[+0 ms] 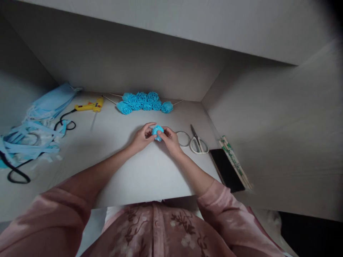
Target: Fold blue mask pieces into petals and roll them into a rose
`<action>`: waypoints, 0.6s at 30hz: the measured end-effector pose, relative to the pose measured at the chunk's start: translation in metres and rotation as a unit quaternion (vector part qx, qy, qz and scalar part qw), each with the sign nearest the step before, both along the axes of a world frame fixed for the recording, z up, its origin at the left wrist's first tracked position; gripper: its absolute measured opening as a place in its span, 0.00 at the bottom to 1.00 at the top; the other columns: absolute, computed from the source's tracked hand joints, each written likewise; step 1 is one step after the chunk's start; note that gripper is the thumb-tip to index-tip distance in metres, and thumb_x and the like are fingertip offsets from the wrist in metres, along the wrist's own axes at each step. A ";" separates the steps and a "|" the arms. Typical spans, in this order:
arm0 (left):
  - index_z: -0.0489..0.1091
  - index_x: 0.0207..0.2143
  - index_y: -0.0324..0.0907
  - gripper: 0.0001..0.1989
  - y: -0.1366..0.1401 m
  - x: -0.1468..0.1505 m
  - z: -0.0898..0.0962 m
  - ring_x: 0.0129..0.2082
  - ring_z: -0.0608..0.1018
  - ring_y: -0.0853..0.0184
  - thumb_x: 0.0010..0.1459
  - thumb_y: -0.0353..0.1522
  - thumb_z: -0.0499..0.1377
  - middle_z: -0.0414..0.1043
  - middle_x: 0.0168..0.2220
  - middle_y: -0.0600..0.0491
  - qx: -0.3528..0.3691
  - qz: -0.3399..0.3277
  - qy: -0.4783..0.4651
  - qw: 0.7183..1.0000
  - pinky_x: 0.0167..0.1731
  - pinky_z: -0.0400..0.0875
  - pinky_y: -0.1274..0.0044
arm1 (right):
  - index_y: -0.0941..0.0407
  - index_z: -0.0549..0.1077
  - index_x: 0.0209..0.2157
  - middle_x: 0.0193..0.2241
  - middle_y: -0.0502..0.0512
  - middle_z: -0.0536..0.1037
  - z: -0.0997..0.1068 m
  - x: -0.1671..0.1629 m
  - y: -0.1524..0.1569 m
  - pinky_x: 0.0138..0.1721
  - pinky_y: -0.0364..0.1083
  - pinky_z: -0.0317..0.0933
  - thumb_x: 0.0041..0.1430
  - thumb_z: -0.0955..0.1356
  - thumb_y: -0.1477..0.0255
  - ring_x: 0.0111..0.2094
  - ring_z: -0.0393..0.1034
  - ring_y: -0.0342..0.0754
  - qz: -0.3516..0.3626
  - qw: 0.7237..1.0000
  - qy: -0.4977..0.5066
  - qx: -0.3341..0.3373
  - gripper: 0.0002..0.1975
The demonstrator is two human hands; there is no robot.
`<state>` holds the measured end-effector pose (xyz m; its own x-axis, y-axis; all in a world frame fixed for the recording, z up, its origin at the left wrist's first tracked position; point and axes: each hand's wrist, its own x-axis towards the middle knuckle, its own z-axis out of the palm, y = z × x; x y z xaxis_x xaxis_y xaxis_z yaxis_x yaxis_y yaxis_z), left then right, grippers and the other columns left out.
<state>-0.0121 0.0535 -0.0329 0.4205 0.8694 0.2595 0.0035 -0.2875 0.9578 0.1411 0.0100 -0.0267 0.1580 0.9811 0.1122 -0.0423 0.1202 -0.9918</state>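
Between my two hands, over the middle of the table, is a blue fabric rose (158,132). My left hand (143,136) curls round its left side, thumb and fingers against it. On its right side my right hand (169,138) pinches it, the thumb lying across the front. Behind my hands several finished blue roses (147,106) lie in a bunch, some with thin sticks showing. Close to my right hand are a metal ring (183,139) and white-handled scissors (198,144), blades pointing away from me.
A yellow glue gun (89,105) with a black cord lies at the back left. Beside it are a stack of blue face masks (52,101) and a pile of cut strips (32,141). At right lie a black phone (226,170) and wrapped chopsticks (235,162) along the side wall.
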 end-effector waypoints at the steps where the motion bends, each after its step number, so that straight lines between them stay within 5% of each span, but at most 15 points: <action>1: 0.65 0.54 0.38 0.26 0.000 0.000 0.000 0.26 0.67 0.72 0.51 0.30 0.61 0.62 0.25 0.60 0.001 -0.002 -0.003 1.000 0.30 0.63 0.80 | 0.55 0.75 0.34 0.29 0.49 0.73 0.000 0.000 0.000 0.36 0.45 0.58 0.51 0.73 0.58 0.30 0.64 0.43 0.002 1.000 0.001 0.000 0.15; 18: 0.65 0.54 0.40 0.26 -0.002 0.000 0.002 0.27 0.68 0.71 0.52 0.33 0.61 0.63 0.26 0.59 0.000 -0.001 0.002 1.000 0.31 0.63 0.78 | 0.54 0.74 0.35 0.28 0.49 0.73 -0.001 0.002 0.001 0.35 0.45 0.58 0.50 0.72 0.53 0.30 0.63 0.44 0.002 1.000 -0.011 0.000 0.19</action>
